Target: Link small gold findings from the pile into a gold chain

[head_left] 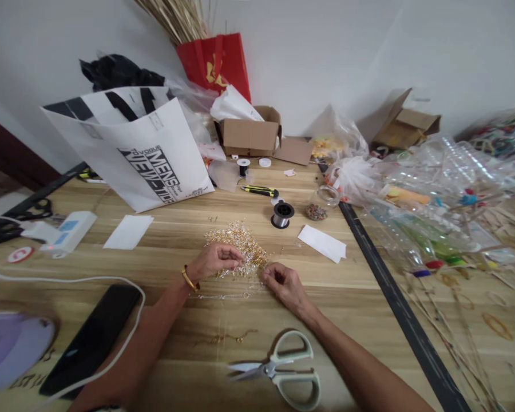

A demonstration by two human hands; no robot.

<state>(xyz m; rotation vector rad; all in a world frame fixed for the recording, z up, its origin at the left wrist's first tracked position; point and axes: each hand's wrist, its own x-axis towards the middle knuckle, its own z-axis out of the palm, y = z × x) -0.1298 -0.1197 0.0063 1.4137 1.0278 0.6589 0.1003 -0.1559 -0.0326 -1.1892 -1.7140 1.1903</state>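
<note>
My left hand [217, 258] is over the near left side of a loose pile of small gold and silvery beads or findings [239, 237]. Its fingers curve together toward the thumb; anything between them is too small to make out. At the pile's near right edge, my right hand [285, 284] is closed in a pinch, with its contents also unclear. Just below the hands lies a thin silvery chain [223, 296] with a small ring at its end. Closer to me are a thin gold chain [225, 339] and light-handled scissors [278, 369], lying with blades apart.
Beyond the pile stand a wire spool [282, 214], a bowl of beads [316, 212] and a yellow-black cutter [260, 190]. A white bag [154, 151] stands back left. A phone [92, 340] and white cable [124, 279] lie left; plastic bottles [429, 223] crowd the right.
</note>
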